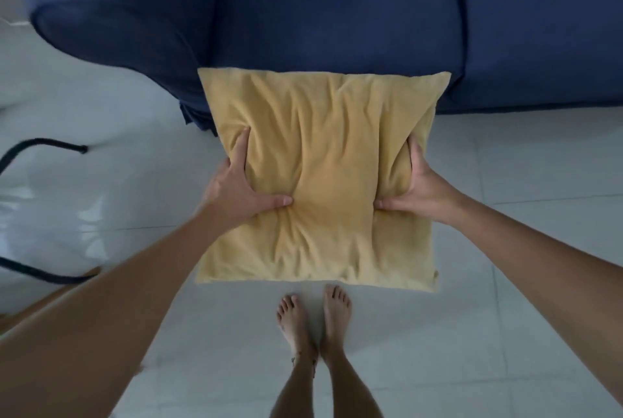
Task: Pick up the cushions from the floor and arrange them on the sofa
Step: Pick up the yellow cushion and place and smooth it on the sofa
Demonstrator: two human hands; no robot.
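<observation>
cushion [323,178] before sofa [337,13], above feet [313,320]

Creased yellow cushion [323,178] held flat before the blue sofa [337,6].

Mustard-yellow cushion [323,178], navy sofa [337,6]

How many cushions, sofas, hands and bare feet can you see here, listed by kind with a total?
Yellow cushion: 1
Blue sofa: 1
Hands, left hand and right hand, both gripping the cushion: 2
Bare feet: 2
Total: 6
</observation>
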